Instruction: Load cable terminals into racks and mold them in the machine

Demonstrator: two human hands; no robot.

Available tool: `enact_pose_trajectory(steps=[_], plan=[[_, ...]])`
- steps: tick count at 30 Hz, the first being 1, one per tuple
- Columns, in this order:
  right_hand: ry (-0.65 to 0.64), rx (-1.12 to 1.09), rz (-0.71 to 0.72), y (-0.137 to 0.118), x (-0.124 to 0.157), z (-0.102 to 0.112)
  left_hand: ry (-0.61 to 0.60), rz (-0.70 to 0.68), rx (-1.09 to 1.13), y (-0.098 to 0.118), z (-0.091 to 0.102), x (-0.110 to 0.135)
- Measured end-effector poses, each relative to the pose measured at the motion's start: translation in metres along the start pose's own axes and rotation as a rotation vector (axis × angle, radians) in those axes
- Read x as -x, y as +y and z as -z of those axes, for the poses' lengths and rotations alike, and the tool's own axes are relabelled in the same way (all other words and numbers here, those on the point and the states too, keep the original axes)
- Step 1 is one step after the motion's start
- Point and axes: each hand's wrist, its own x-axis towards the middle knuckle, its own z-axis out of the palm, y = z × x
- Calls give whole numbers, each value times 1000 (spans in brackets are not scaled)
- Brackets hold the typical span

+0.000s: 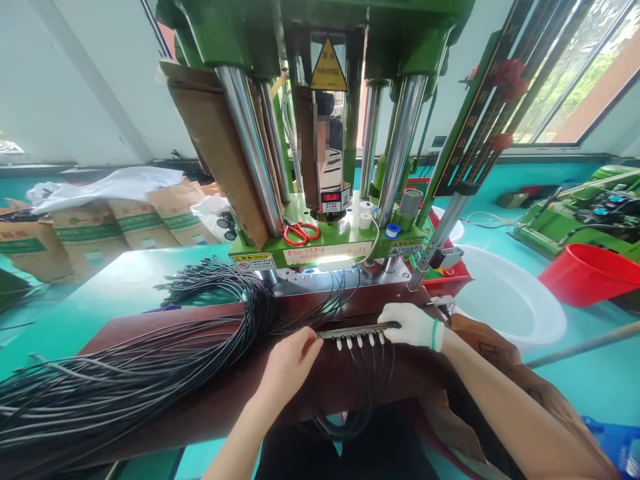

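The gloved right hand [413, 327] grips one end of a metal connector bar [357, 330] and the bare left hand [289, 367] closes on the other, steadying it level before the green injection-moulding machine [345, 237], with black cables [125, 387] fanned to its left.

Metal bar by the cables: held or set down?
Held: the bar is gripped at its right end by the gloved right hand, with the bare left hand at its left end.
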Motion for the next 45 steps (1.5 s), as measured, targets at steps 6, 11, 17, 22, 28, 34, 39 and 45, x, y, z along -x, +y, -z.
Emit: enact_pose_trajectory(steps=[6,11,17,22,28,34,39,45], plan=[[336,184,-25,33,26,-5,95,-123,-108,-7,-12,-15],[359,544,-157,85,56,4,99,-138,-164,-7,-19,-24],[144,763,-25,89,48,15,144,-170,-195,-8,-28,-28],[126,774,-37,97,45,19,160,-164,-204,-10,-28,-25],[148,707,-52,110,55,21,163,-147,-215,-9,-32,-30],[409,536,3,96,54,8,145,-142,-74,-3,-22,-33],[576,383,-44,74,36,-19,240,-62,66,-3,-7,-62],[487,418,-34,77,26,-30,33,80,175,-6,-22,-118]])
